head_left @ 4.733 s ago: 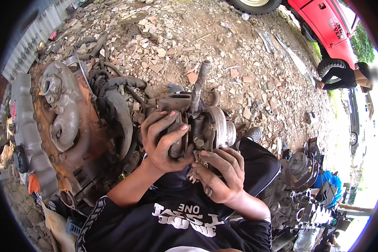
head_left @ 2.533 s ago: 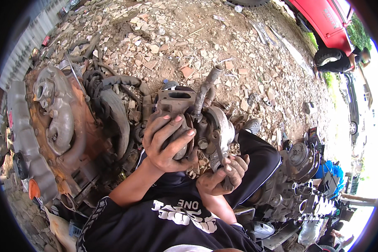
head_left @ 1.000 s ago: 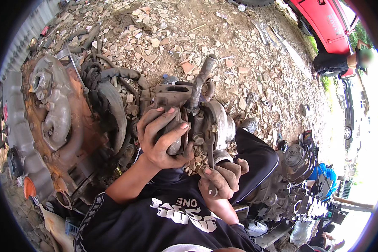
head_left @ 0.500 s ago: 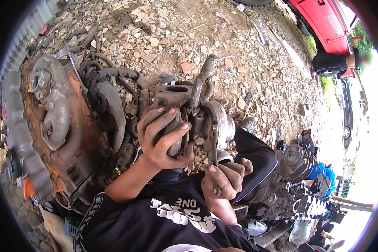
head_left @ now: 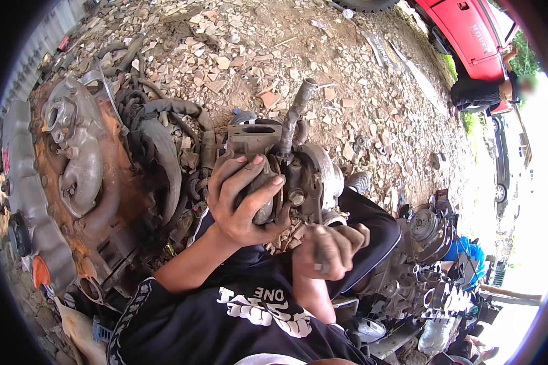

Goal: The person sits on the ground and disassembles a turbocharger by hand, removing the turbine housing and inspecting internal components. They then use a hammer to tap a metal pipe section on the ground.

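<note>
My left hand (head_left: 240, 198) is wrapped round the side of a dirty metal turbocharger (head_left: 256, 137), thumb toward me. A flange with a slot-like opening faces up on its left part, and a stubby pipe (head_left: 296, 112) rises from its middle. The round, paler housing (head_left: 327, 179) is on its right. My right hand (head_left: 332, 250), slightly blurred, is closed round the handle of a wrench (head_left: 316, 198). The wrench's upper end lies against the turbocharger beside a bolt head (head_left: 296, 198); whether it sits on a fastener I cannot tell.
An engine (head_left: 85, 164) with a rusty side and grey cover lies at left, hoses (head_left: 158, 140) beside it. Several metal engine parts (head_left: 408, 280) are piled at right. Broken tile and rubble cover the ground (head_left: 237, 55). A person (head_left: 481, 91) is by a red vehicle (head_left: 463, 30).
My right hand has moved up a little with the wrench, whose handle is now more upright. The turbocharger and my left hand have shifted slightly to the right.
</note>
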`<act>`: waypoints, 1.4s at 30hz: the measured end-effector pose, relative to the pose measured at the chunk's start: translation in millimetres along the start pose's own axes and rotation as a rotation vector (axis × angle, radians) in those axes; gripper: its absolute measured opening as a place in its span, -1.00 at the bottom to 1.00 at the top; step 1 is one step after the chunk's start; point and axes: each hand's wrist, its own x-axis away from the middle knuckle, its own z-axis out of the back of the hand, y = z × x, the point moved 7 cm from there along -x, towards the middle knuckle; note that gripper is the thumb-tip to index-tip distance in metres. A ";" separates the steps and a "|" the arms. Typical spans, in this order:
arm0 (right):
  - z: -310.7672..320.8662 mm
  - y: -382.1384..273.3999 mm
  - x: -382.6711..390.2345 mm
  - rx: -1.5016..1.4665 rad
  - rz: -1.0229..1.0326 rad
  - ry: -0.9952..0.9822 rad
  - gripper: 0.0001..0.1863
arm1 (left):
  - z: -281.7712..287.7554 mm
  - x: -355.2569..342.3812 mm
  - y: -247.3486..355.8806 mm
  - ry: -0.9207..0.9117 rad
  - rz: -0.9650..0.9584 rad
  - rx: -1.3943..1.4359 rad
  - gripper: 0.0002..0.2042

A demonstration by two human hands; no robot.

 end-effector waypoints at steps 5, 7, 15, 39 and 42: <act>-1.4 6.9 -49.8 0.040 -0.195 -0.265 -0.84 | -0.5 2.5 -1.6 0.000 -0.012 -0.022 -0.56; -4.5 13.6 -74.1 0.054 -0.236 -0.295 -0.83 | -0.9 2.6 -3.6 -0.035 -0.052 -0.011 -0.56; -101.9 59.4 -120.7 -0.017 -0.420 -0.965 -0.74 | -5.9 12.9 7.4 -0.039 -0.103 -0.018 -0.60; 13.9 22.6 -24.6 -0.328 0.114 -0.210 -0.65 | -2.2 8.7 2.8 -0.038 -0.075 -0.033 -0.57; 15.2 22.6 -20.0 -0.291 0.092 -0.199 -0.71 | -2.7 5.7 5.2 -0.062 -0.107 -0.033 -0.59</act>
